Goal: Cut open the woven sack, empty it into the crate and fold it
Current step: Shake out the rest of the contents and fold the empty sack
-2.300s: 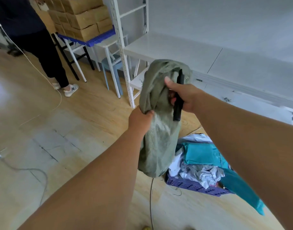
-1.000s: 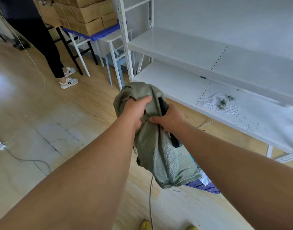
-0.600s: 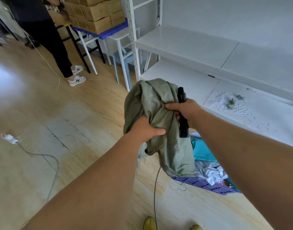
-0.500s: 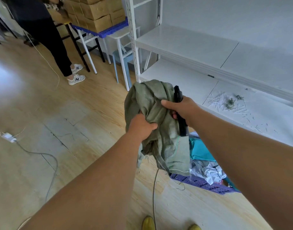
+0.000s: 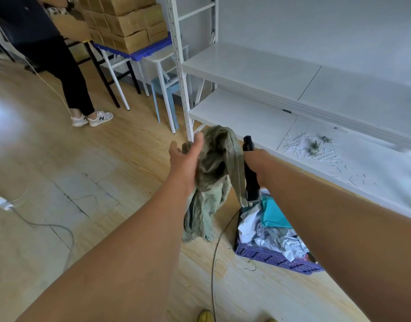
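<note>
The crumpled green woven sack (image 5: 212,173) hangs in mid-air in front of me, its frayed end dangling toward the floor. My left hand (image 5: 186,156) lies against the sack's left side with fingers spread and straight. My right hand (image 5: 255,163) grips a black cutter (image 5: 250,180), upright in the fist, and pinches the sack's hemmed edge against it. Below and to the right, the purple crate (image 5: 269,257) stands on the wooden floor, filled with teal, white and silver packets.
A white shelf unit (image 5: 258,73) stands right behind the sack, with thread scraps (image 5: 316,145) on its lower board. A person (image 5: 60,66) stands at the back left beside stools and stacked cardboard boxes (image 5: 130,17). Cables (image 5: 213,263) run across the floor.
My left hand has let go of the sack and opened beside it. The sack has unrolled and hangs lower from my right hand. The view has tilted slightly.
</note>
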The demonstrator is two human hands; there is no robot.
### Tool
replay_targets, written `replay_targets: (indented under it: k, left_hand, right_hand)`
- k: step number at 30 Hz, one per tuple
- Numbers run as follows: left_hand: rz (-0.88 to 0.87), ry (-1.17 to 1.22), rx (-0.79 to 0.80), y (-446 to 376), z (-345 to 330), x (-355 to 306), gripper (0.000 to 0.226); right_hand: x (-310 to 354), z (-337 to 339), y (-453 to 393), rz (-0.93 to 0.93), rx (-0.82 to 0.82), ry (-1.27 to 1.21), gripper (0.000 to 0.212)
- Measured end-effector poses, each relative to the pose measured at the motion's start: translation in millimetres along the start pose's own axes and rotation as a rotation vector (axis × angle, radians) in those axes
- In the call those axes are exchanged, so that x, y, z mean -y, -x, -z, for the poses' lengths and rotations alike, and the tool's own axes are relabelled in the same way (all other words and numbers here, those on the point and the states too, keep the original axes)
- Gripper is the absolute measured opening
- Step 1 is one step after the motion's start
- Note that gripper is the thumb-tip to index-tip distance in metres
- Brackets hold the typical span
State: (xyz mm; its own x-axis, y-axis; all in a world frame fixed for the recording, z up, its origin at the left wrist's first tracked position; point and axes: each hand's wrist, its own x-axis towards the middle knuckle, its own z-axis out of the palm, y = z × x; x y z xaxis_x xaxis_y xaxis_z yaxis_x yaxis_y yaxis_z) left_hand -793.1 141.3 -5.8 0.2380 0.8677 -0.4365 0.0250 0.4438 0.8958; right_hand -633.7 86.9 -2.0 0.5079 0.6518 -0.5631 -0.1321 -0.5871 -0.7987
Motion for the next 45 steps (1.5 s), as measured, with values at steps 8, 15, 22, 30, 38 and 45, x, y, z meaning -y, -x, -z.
replay_targets:
  k: [8, 15, 22, 30, 38, 45]
  left_hand:
    - [-0.202, -0.488, -0.165, -4.6, -6.6, 5.6, 0.027]
    - [-0.247, -0.432, -0.213, -13.1, -1.1, -10.7, 0.025]
    - [-0.349, -0.622, -0.466, -21.6, 23.6, -25.9, 0.030]
    - [-0.431, -0.867, -0.353, -28.5, 29.7, -28.2, 0.022]
    - [-0.331, -0.592, 0.261, -10.4, -5.7, -36.0, 0.041]
    - [-0.141, -1.342, 0.210, -21.8, 33.5, -15.0, 0.063]
  right_hand:
    - [-1.9, -4.8, 5.4, 0.071, 0.070, 0.050, 0.048]
    - [5.8, -11.4, 18.0, 0.279, -0.142, 0.219, 0.051]
    - [10.0, 9.2, 4.5, 0.443, -0.441, 0.415, 0.021]
    - [15.0, 11.8, -3.5, 0.486, -0.340, 0.679, 0.013]
    - [16.9, -17.1, 8.6, 0.536, 0.029, 0.436, 0.050]
    - [21.6, 11.7, -10.5, 0.459, -0.284, 0.387, 0.028]
